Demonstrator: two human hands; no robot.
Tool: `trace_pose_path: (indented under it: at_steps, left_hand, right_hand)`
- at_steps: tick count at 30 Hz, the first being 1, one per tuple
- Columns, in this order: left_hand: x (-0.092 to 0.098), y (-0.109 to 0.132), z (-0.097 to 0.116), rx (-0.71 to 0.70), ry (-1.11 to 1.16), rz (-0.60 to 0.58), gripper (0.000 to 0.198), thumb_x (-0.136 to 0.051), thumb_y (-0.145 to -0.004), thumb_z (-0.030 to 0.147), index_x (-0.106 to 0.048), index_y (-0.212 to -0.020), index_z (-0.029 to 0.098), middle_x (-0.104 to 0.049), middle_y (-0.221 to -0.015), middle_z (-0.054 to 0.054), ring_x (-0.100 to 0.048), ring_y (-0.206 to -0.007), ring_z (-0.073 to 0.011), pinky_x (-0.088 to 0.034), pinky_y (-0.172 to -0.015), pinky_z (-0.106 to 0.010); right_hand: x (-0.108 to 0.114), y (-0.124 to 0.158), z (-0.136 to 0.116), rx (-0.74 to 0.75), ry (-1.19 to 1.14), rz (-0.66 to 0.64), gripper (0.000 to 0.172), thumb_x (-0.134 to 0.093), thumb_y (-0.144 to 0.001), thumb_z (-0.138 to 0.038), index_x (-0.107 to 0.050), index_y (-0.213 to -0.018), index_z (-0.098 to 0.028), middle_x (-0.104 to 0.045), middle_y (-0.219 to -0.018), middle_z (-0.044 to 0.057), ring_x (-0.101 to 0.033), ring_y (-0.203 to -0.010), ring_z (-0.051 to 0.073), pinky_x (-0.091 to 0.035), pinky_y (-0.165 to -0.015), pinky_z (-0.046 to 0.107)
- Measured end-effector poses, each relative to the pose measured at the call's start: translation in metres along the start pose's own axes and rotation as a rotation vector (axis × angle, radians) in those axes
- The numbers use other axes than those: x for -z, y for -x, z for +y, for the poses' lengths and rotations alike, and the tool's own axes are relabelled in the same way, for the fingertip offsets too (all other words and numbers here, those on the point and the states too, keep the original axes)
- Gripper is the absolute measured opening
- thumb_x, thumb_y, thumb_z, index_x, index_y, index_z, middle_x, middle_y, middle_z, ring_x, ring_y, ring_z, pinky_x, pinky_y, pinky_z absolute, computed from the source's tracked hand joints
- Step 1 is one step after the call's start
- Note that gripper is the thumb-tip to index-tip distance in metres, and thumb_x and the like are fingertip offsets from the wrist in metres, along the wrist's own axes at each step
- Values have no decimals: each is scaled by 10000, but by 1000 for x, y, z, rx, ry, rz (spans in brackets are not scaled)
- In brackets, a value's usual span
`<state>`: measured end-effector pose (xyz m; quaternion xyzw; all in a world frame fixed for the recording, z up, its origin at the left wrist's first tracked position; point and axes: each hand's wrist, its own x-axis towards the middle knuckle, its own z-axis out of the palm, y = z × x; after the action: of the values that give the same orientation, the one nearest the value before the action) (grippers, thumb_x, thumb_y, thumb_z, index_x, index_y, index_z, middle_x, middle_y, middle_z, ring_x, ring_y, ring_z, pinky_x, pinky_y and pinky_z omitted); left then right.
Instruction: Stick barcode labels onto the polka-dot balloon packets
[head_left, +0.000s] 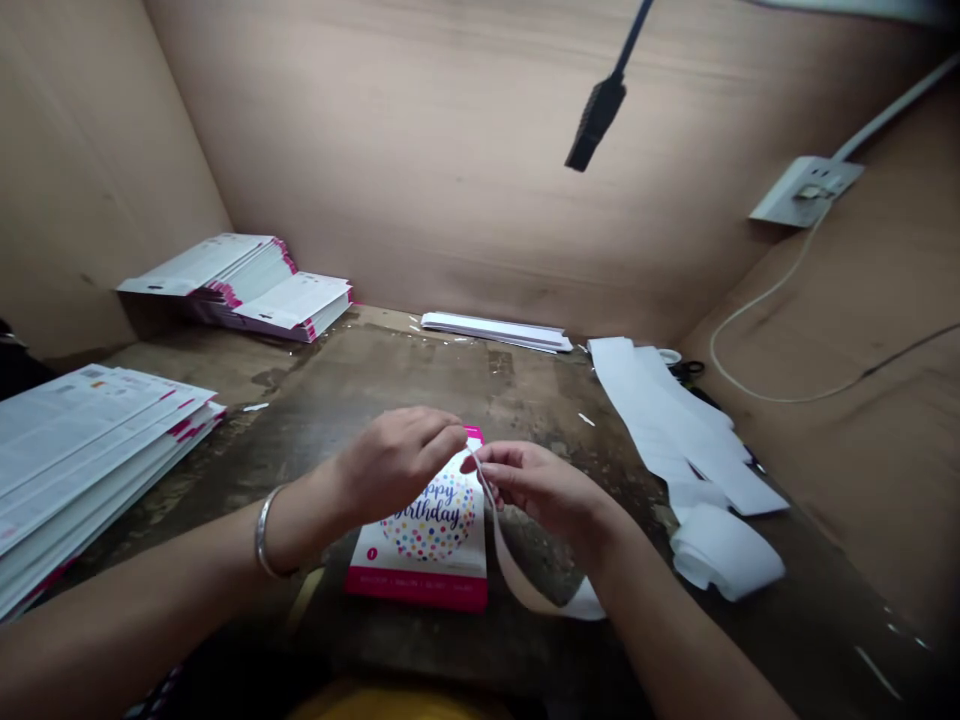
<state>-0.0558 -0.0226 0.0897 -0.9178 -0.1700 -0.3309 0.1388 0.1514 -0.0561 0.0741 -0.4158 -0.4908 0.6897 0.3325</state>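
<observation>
- Bare forearms point(142, 600) enter from the lower edge, the left one wearing a silver bangle point(262, 530).
- Right hand point(544, 490) pinches a narrow white paper strip point(517, 580) near its upper end; left hand point(394, 465) lies close against it, the two nearly meeting at the fingertips, left grip hidden.
- Strip hangs in a loose curve just beside a pink-edged white "Happy Birthday" card point(427, 525). Judged light, soft and easily creased; its end, where pinched, looks the best hold.
- Card lies flat on a worn dark tabletop point(360, 400), beneath the hands.
- To the right: a curled pile of white paper strips point(724, 550), near the table edge.
- To the left: stacked white pink-edged leaflets point(75, 450).
- Open tabletop extends ahead of the hands, toward a tan cardboard wall point(420, 150).
</observation>
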Motion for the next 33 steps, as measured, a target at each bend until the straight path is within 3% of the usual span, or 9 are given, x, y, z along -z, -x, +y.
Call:
trace_pose_path:
  at_steps: [2, 4, 7, 9, 12, 16, 19, 22, 33]
  left_hand:
    - [1, 6, 5, 3, 59, 20, 139, -490, -876, 123, -581, -981, 126, -681, -967, -93, -626, -968, -214, -506, -868, -342]
    - [3, 13, 8, 144, 108, 54, 226, -519, -881, 194, -559, -1092, 123, -633, -1149, -128, -536, -1161, -232, -427, -1005, -376]
    - [0, 34, 9, 717, 220, 54, 519, -496, -889, 363, -394, -1338, 124, -410, -1419, -168, -340, -1339, -267, -324, -1088, -439]
    - [-8, 54, 11, 1116, 415, -8, 620, -436, -897, 418, -277, -1416, 119, -349, -1455, -184, -345, -1336, -279, -349, -1066, -448]
    - [-23, 78, 20, 1369, 653, -96, 694, -419, -880, 438, -213, -1442, 88, -357, -1446, -202, -396, -1306, -271, -367, -1052, -424]
    - [-31, 82, 34, 1235, 528, -187, 709, -436, -838, 461, -309, -1408, 60, -329, -1467, -179, -292, -1363, -259, -245, -1122, -426]
    - [-35, 77, 40, 1163, 450, -266, 715, -413, -831, 452, -324, -1395, 23, -287, -1480, -202, -272, -1371, -270, -252, -1120, -430]
    - [-41, 76, 42, 1120, 381, -348, 685, -389, -840, 426, -333, -1394, 26, -227, -1501, -209, -264, -1370, -294, -284, -1101, -455]
    - [-42, 76, 45, 987, 255, -462, 548, -385, -879, 320, -406, -1350, 41, -253, -1482, -236, -294, -1347, -335, -328, -1068, -497]
  right_hand:
    - [-3, 7, 5, -7, -117, 20, 270, -735, -709, -376, -584, -761, -158, -575, -691, -11, -529, -610, 90, -436, -605, 220]
    - [1, 17, 3, 28, -144, 114, 276, -722, -718, -389, -546, -765, -182, -599, -714, -9, -561, -618, 106, -463, -613, 241]
    - [20, 29, -3, 108, -145, 396, 291, -734, -698, -384, -555, -822, -192, -645, -773, 5, -487, -465, 68, -403, -451, 200]
    - [29, 33, -1, 129, -129, 545, 296, -748, -671, -375, -568, -821, -194, -656, -773, 4, -414, -395, 48, -350, -386, 195]
    - [25, 31, 15, 97, -111, 551, 272, -750, -664, -372, -551, -740, -202, -608, -630, -28, -446, -423, 81, -385, -425, 214]
    - [-1, 18, 43, 117, -93, 471, 297, -715, -699, -414, -498, -686, -212, -605, -640, -26, -530, -535, 132, -417, -501, 233]
    - [-16, 8, 56, 174, -64, 452, 327, -682, -715, -445, -465, -655, -210, -662, -999, 51, -611, -847, 214, -470, -675, 289]
    - [-24, 5, 63, 231, 137, 498, 297, -617, -774, -441, -474, -661, -207, -552, -1288, 89, -522, -1128, 273, -437, -845, 339]
    - [-32, 7, 65, 186, 439, 569, 194, -521, -833, -333, -486, -686, -211, -513, -1336, 131, -515, -1160, 286, -412, -870, 363]
